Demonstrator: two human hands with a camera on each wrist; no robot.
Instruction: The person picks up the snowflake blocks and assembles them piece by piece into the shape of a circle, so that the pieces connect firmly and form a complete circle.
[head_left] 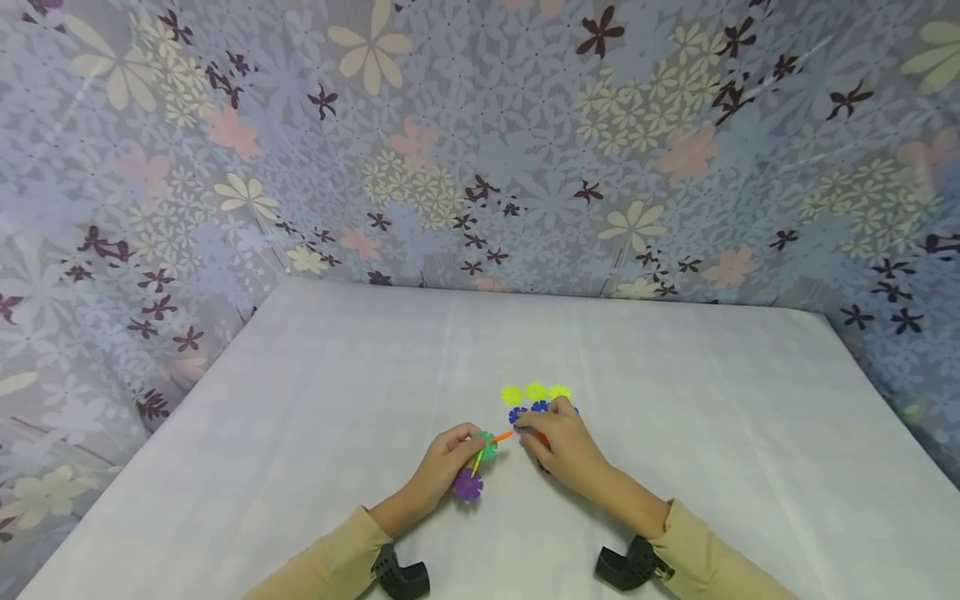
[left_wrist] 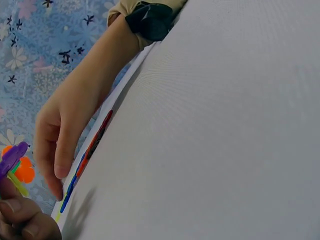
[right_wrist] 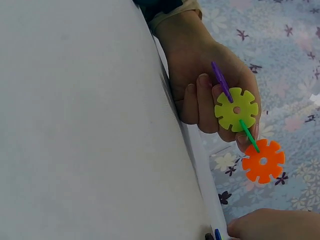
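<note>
Working above white table (head_left: 337,358) | reaching with right hand (head_left: 566,446), cannot tell whether pinching | pinching with left hand (head_left: 438,467), narrowly, linked discs (head_left: 468,485) | fingertips at blue discs (head_left: 539,406) on table | best brace near orange disc (right_wrist: 272,167), push squarely without twisting

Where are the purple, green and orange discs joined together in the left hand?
Purple disc (head_left: 469,490): head view, on its face, just below the middle.
Green disc (head_left: 491,451): head view, on the visible part of its face.
Orange disc (right_wrist: 271,161): right wrist view, on its face, beside the center hole.
</note>
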